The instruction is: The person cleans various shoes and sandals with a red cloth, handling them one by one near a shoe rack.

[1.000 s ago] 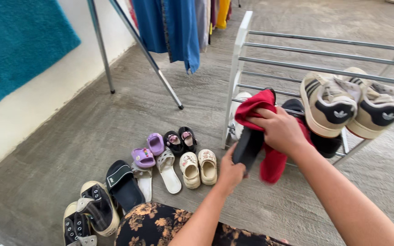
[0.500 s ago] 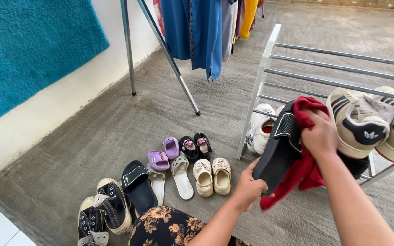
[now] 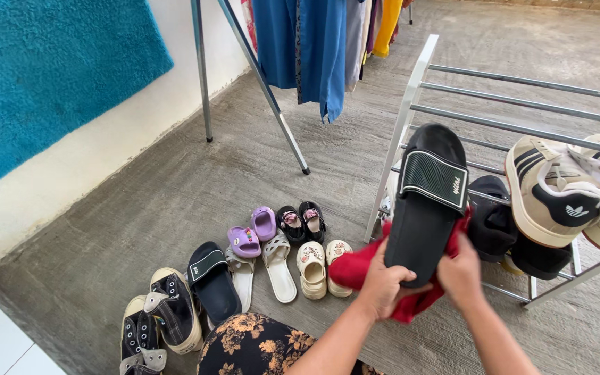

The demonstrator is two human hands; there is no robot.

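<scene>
Since a moment ago the black slide sandal (image 3: 426,205) has been turned upright, its strap now facing the camera and its toe pointing to the top of the frame, and the red cloth (image 3: 355,269) has dropped from the sandal's upper end to bunch beneath its heel.

In the head view, at lower centre, the left hand (image 3: 381,286) grips the sandal's heel, thumb over the footbed, fingers closed around it with the cloth. The right hand (image 3: 461,274), just beside it, is closed on the cloth at the sandal's lower right edge. The sandal stands in front of the metal shoe rack (image 3: 522,87), which fills the right of the frame. On the rack's right side rest beige sneakers (image 3: 557,191) with dark stripes, and darker shoes (image 3: 515,232) lie beneath them.

On the concrete floor (image 3: 140,201), lower left of centre, a row of small footwear lies: purple clogs (image 3: 253,233), cream clogs (image 3: 312,267), another black slide (image 3: 211,281) and dark canvas sneakers (image 3: 161,319). Blue garments (image 3: 300,48) hang from a rail at top centre, and a teal rug (image 3: 43,69) covers the upper left.
</scene>
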